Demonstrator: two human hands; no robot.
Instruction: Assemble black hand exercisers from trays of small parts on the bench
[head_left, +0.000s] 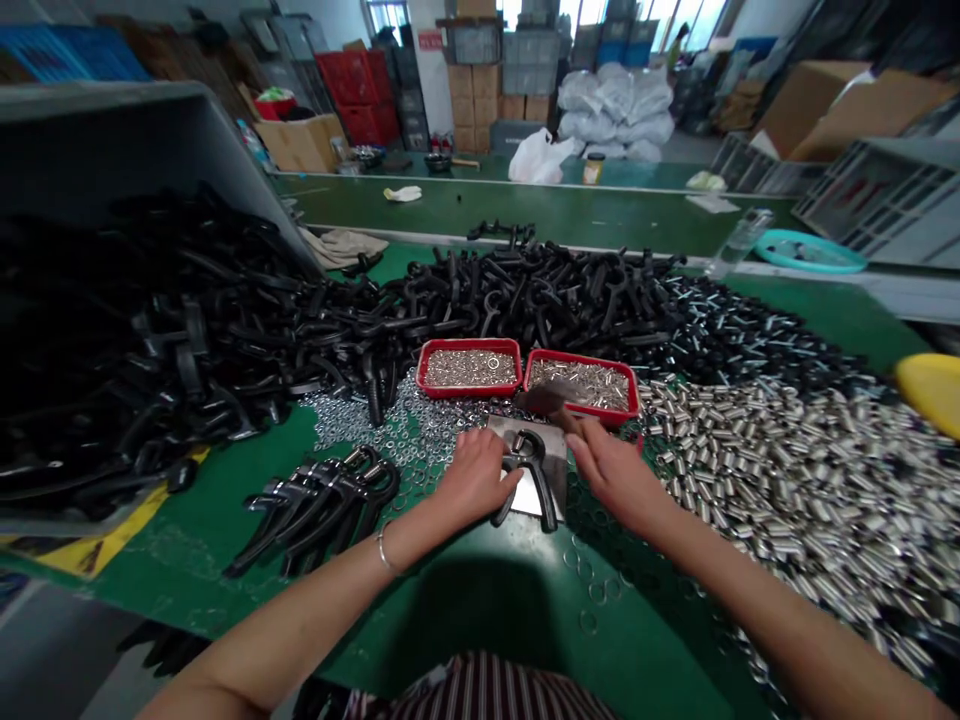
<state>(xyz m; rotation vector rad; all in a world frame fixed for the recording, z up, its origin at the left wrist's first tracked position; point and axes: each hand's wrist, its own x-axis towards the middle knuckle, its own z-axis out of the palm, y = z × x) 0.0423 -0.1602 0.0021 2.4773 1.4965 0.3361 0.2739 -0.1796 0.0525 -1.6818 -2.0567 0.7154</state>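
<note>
On a small metal plate [555, 465] in front of me lies a black spring clamp [537, 470], its two legs pointing toward me. My left hand [480, 470] grips it from the left, fingers at its top and thumb over one leg. In my right hand [611, 470] is a hammer [550, 397], its head blurred by motion above the plate's far edge. To the left, several similar clamps [330, 495] with springs lie in an overlapping row. Two red trays hold small metal parts: tiny pieces in the left tray [427, 388], pins in the right tray [634, 400].
Black plastic handles [555, 290] are heaped behind the trays and spill from a grey bin [150, 100] at left. Metal springs or sleeves [795, 470] cover the right side, with black-headed bolts [750, 330] behind. Loose rings [592, 590] lie near me. A yellow lid [934, 390] sits far right.
</note>
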